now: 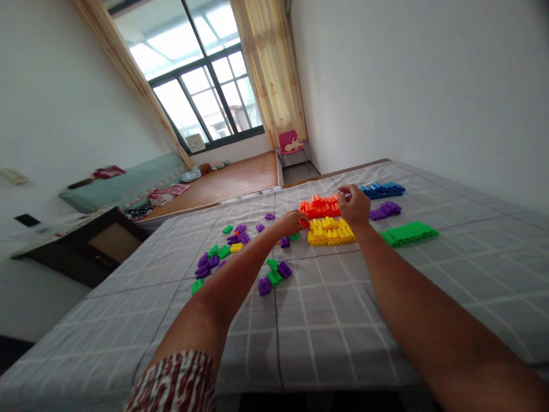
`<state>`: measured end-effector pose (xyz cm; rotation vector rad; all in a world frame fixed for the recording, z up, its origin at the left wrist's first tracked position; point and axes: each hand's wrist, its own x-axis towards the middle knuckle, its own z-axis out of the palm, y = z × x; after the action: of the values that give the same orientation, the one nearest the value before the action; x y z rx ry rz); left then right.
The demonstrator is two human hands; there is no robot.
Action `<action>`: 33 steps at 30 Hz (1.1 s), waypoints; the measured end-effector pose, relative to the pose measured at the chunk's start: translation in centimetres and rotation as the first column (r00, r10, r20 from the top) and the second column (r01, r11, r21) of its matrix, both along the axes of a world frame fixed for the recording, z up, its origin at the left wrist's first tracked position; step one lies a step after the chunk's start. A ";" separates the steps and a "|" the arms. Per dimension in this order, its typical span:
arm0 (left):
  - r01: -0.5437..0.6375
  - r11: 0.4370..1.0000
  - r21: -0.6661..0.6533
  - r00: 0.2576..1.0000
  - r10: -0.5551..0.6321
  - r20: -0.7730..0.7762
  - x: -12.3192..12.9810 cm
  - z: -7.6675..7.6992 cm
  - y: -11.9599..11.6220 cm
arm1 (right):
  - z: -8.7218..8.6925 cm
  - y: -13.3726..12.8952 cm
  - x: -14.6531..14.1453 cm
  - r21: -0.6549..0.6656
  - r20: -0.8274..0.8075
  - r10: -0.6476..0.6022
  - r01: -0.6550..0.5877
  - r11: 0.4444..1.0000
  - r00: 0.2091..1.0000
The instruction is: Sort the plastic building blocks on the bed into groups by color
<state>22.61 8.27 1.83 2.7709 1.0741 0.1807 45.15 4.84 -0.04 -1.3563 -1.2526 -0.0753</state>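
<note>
My left hand (295, 220) is closed at the left end of the orange pile (319, 206), with an orange piece at its fingertips. My right hand (354, 205) is at the pile's right end, fingers curled; whether it holds anything is too small to tell. Just in front of the orange pile lies a stack of yellow pieces (330, 232). Right of my right hand are rows of blue pieces (383, 190), purple pieces (385, 210) and green pieces (409, 233). Loose purple and green pieces (274, 274) lie left of the yellow stack.
A grey checked cloth (317, 320) covers the surface. More mixed pieces (214, 257) are scattered beyond my left forearm. A dark cabinet (86, 246) stands at the left, a white wall at the right, and a pink chair (290, 142) near the window.
</note>
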 end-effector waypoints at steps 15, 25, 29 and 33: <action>-0.277 0.951 0.136 0.958 0.263 0.114 0.7 2.0 0.3 | 0.0 0.0 0.2 0.009 -0.010 -0.007 0.007 1.000 1.000; -0.123 0.983 -0.140 0.992 0.118 -0.040 0.3 2.4 0.8 | 0.3 0.1 0.2 -0.002 -0.021 -0.007 0.007 1.000 1.000; -0.124 0.974 -0.187 0.989 0.106 -0.104 -0.2 1.7 -0.1 | 0.1 0.3 0.1 0.004 -0.008 -0.006 0.006 1.000 1.000; -0.151 0.973 -0.175 0.983 0.130 -0.126 -0.1 1.6 -0.7 | -0.1 0.3 0.2 0.015 -0.002 -0.015 0.015 1.000 1.000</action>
<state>22.47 7.58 3.38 2.5685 1.2483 -0.0581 45.30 5.17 -0.19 -1.3525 -1.2385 -0.0938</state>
